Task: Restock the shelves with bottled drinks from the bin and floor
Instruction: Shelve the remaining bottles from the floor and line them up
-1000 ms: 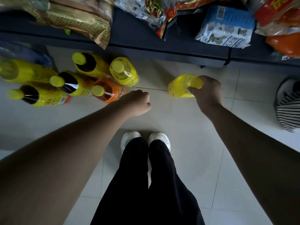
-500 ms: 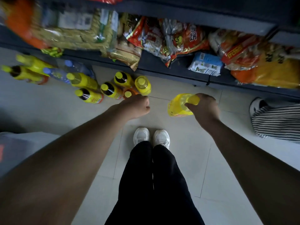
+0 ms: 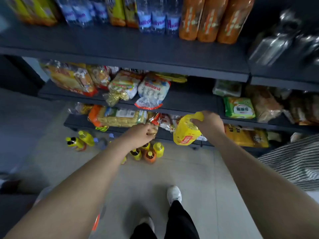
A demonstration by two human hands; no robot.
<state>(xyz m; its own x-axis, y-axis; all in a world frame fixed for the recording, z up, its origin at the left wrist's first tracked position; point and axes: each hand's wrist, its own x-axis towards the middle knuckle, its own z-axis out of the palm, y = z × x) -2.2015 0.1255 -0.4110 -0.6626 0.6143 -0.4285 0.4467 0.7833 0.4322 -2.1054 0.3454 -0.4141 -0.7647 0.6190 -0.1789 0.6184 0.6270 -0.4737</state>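
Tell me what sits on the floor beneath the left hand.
A cluster of bottles with yellow caps stands on the floor. The left hand and forearm cover part of the cluster, so its full count is hidden.

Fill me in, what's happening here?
A person stands at store shelves, restocking drinks. The right hand grips a yellow bottle near its cap, in the air in front of the snack bags. The left hand is curled and holds nothing. More bottles stand on the floor by the bottom shelf. The top shelf already holds rows of drinks.
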